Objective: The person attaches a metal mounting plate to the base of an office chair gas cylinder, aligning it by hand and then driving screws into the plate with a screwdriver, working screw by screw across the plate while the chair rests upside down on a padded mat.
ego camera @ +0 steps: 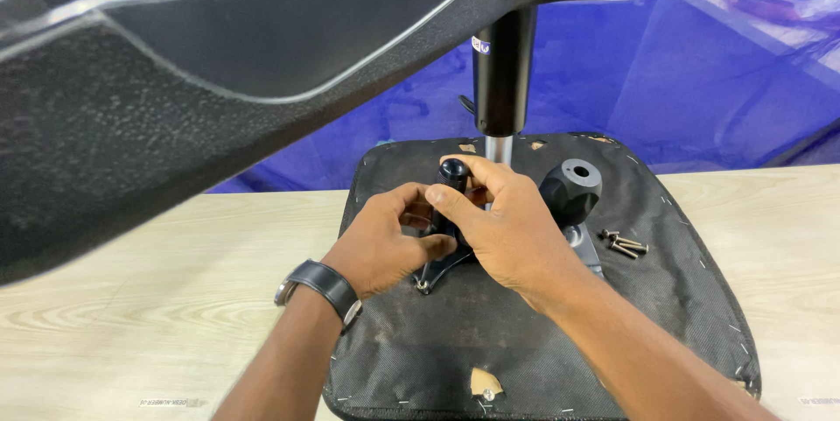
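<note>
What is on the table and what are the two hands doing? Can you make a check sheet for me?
Surface: pale wood-look table, with an upturned black seat pad lying on it.
Job's things: black lever handle standing on the metal mechanism plate in the middle of the pad; a round black knob beside it; a black gas cylinder rising behind.
Clutter: a few loose screws on the pad, right of the knob.
Grippers: left hand, wearing a wristwatch, and right hand both close around the lever handle.
Cables: nothing seen.
Surroundings: blue sheet behind the table; a large black plastic chair part overhead, close to the camera.
</note>
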